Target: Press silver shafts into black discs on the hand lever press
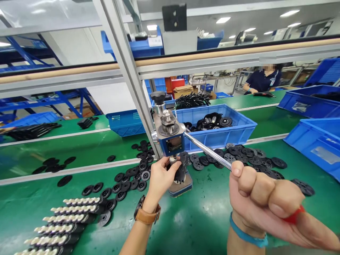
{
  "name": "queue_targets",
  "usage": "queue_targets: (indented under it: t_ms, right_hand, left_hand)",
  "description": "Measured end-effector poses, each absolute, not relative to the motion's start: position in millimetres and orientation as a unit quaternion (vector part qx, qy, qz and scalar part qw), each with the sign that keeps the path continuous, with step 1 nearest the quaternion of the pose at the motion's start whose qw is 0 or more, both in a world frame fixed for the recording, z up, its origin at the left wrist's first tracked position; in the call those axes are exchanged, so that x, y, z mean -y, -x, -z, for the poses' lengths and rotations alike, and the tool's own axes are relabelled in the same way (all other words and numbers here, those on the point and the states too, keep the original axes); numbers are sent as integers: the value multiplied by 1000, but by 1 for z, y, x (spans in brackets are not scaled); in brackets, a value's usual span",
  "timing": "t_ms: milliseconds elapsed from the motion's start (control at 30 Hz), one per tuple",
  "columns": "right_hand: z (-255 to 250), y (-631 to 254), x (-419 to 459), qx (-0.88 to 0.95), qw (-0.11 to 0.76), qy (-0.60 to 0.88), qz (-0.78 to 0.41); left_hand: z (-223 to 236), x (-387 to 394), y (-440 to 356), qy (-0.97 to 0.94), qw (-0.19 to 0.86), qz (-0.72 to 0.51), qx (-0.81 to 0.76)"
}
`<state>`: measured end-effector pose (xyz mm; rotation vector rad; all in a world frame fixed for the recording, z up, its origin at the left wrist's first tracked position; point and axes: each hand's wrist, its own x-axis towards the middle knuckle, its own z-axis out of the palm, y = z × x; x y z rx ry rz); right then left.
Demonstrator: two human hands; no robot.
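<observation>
A small blue hand press [171, 141] stands on the green bench. My left hand [160, 177] is closed on a black toothed part [181, 173] held under the press head, on the press base [182, 187]. My right hand [262, 205] is closed in a fist around the red-tipped end of the press's long steel lever [207, 151], close to the camera. Loose black discs [132, 177] lie to the left of the press, and more black discs [244, 156] lie to its right.
Rows of finished parts with cream shafts [63, 223] lie at the front left. A blue bin of black wheels [217, 125] sits behind the press; more blue bins [316, 145] stand at the right. A slanted aluminium post [127, 67] rises beside the press. Another person [262, 79] sits far back.
</observation>
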<state>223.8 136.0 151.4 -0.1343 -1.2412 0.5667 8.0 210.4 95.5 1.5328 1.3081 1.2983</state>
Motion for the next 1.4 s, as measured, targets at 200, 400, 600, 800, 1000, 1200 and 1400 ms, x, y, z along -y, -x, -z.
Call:
queue_targets:
  t_ms: [200, 400, 600, 800, 1000, 1200, 1400]
  right_hand:
    - [-166, -220, -138, 552, 791, 97, -247]
    - [-160, -209, -116, 541, 775, 254, -207]
    - [-88, -180, -91, 730, 544, 335, -242]
    - [-59, -178, -82, 723, 549, 384, -167]
    - [-42, -182, -73, 705, 526, 450, -154]
    - [-12, -179, -75, 631, 516, 497, -299]
    - [-38, -217, -156, 279, 674, 455, -511]
  left_hand:
    - [-101, -212, -6, -639, 300, -493, -508]
    - [-99, -148, -9, -516, 421, -597, -447]
    - [-67, -104, -16, -166, 739, -583, -296]
    - [-37, -105, -10, -24, 790, -561, -247]
    - [-26, -100, -27, -12, 772, -558, -303]
    - [1, -80, -51, -114, 736, -551, -376]
    - [15, -74, -21, -181, 736, -522, -391]
